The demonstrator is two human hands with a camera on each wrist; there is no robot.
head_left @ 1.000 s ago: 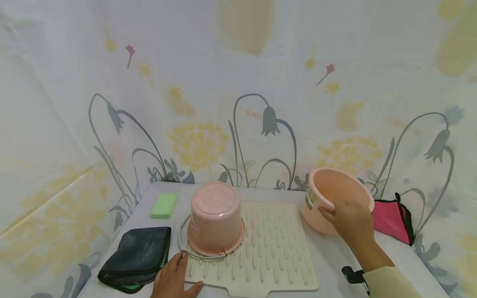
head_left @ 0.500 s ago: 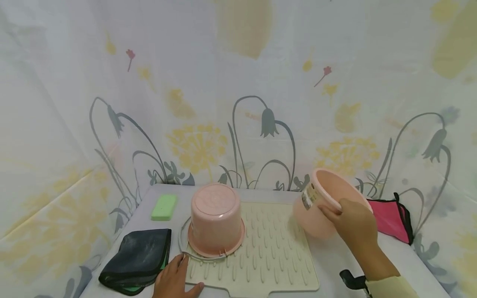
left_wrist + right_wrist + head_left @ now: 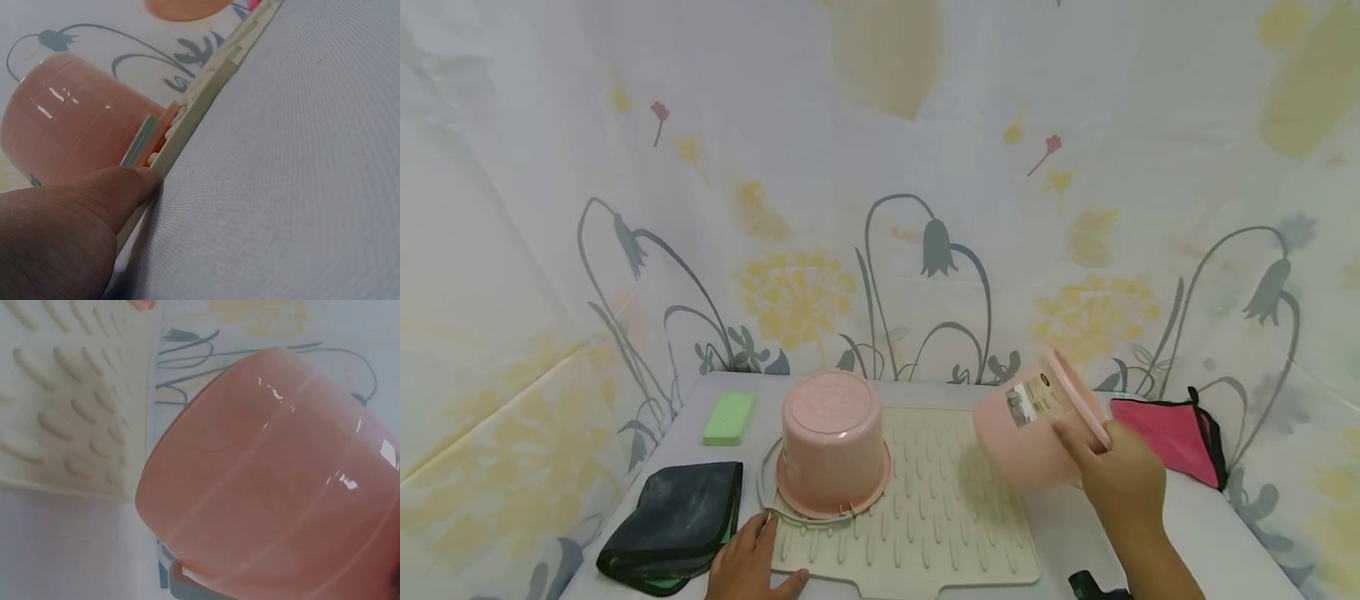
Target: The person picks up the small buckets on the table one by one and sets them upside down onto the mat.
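Observation:
My right hand (image 3: 1123,475) pinches the rim of a pink bucket (image 3: 1037,425), tipped so its mouth faces right and its label shows. The bucket overlaps the right edge of the cream drying mat (image 3: 955,533) in the head view. Its smooth side (image 3: 269,469) fills much of the right wrist view, with a grey handle below. Another pink bucket (image 3: 831,442) stands upside down on the mat's left part, its grey handle lying around the rim. At the mat's front left corner rests my left hand (image 3: 748,562), fingers extended, thumb (image 3: 134,184) against the mat's edge.
A folded black cloth item (image 3: 677,517) lies left of the mat, with a green sponge (image 3: 730,418) behind it. A pink pouch with black trim (image 3: 1172,433) is at the right. Near the front lies a black object (image 3: 1090,586). A patterned curtain (image 3: 880,167) hangs behind.
My right hand has moved the bucket left toward the mat and tipped it further, its mouth turning right and its base swinging left. The left hand and upside-down bucket stay put.

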